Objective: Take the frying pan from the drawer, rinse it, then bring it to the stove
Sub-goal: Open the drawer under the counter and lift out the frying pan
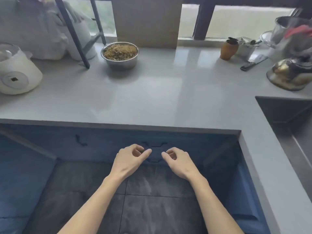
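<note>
Both my hands hang in front of blue cabinet drawers (104,146) below the grey countertop (152,98). My left hand (130,157) and my right hand (175,159) have loosely curled fingers and hold nothing. Dark drawer handles (154,145) show between and just beyond the fingertips; neither hand touches them. The drawers look closed. No frying pan is in view. A dark sink (287,114) is set into the counter at the right.
A steel bowl of brown food (120,54) stands at the back. A white rice cooker (15,71) is at the left. At the right are a brown jar (228,48), a knife (253,63), a metal kettle (290,73) and steel pots (287,31). Dark floor tiles lie below.
</note>
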A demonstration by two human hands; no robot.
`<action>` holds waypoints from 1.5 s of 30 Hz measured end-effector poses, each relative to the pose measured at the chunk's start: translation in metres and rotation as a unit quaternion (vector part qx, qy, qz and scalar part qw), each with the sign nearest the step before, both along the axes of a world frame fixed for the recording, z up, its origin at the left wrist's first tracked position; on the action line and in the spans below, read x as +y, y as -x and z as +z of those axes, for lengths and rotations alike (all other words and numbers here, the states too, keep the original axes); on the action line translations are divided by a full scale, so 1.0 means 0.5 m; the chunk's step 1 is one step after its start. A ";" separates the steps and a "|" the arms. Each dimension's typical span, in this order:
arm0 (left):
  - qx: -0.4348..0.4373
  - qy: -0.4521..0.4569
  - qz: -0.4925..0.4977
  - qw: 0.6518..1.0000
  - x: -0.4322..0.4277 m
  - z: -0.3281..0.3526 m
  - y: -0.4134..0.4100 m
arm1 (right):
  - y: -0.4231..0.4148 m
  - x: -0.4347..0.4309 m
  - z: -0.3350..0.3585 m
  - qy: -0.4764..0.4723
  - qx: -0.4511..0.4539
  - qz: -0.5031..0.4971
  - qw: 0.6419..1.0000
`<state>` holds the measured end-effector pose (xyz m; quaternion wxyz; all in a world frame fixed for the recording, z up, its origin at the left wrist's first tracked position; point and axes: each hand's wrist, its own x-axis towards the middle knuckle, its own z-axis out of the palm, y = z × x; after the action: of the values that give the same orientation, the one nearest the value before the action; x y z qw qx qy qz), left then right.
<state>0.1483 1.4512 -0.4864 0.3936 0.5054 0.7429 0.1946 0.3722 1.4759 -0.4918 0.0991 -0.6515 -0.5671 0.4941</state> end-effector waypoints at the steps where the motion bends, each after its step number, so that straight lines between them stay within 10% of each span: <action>1: -0.001 0.010 -0.002 1.000 0.028 -0.063 0.000 | 0.010 0.026 -0.060 0.009 0.004 -0.005 1.000; 13: -0.078 0.011 0.062 0.995 0.240 -0.586 0.009 | 0.071 0.229 -0.572 -0.014 0.125 -0.158 0.979; 25: -0.297 -0.033 0.217 0.929 0.250 -0.602 -0.050 | 0.136 0.217 -0.587 -0.020 0.281 -0.317 0.906; 45: -0.336 0.001 0.253 0.907 0.102 -0.615 -0.059 | 0.135 0.059 -0.604 -0.004 0.315 -0.365 0.876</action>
<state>0.1778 1.5023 -0.7939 0.5582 0.2048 0.6695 0.4452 0.3046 1.5055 -0.7936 0.4487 -0.6213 -0.2301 0.5997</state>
